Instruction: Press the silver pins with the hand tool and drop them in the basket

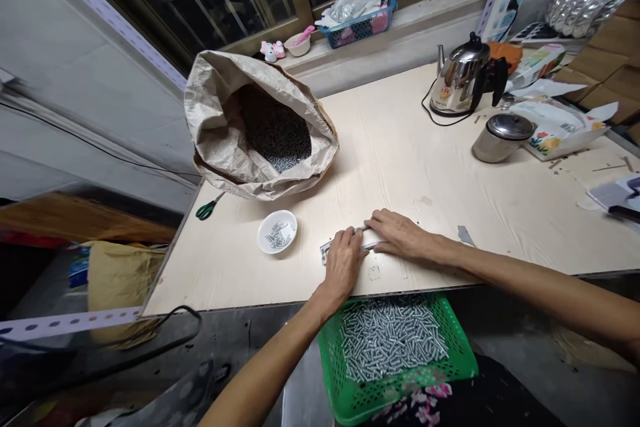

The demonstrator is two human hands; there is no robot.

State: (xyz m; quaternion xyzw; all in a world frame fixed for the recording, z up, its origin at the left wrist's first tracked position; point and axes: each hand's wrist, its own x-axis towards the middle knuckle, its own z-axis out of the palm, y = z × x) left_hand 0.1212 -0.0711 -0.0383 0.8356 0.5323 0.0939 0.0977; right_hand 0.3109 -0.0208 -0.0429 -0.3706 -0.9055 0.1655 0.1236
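A narrow silvery metal frame [325,250] with two long edges lies flat near the table's front edge. My left hand [344,259] is curled over its left part, fingertips pressed down on it. At the frame's right end, my right hand [403,235] grips it, fingers on the far edge and thumb on the near one. What lies under the fingers is hidden. To the left stands a white bowl [269,245] with small metal screws [280,235] inside. Below the table edge, a green plastic basket [333,373] holds a heap of similar screws [395,340].
An open paper sack [215,100] of dark and silvery small metal parts stands at the back left. Green-handled scissors [206,210] lie beside it. A steel kettle [460,77], a lidded steel cup [500,140] and a grey scrap [466,235] are on the right side.
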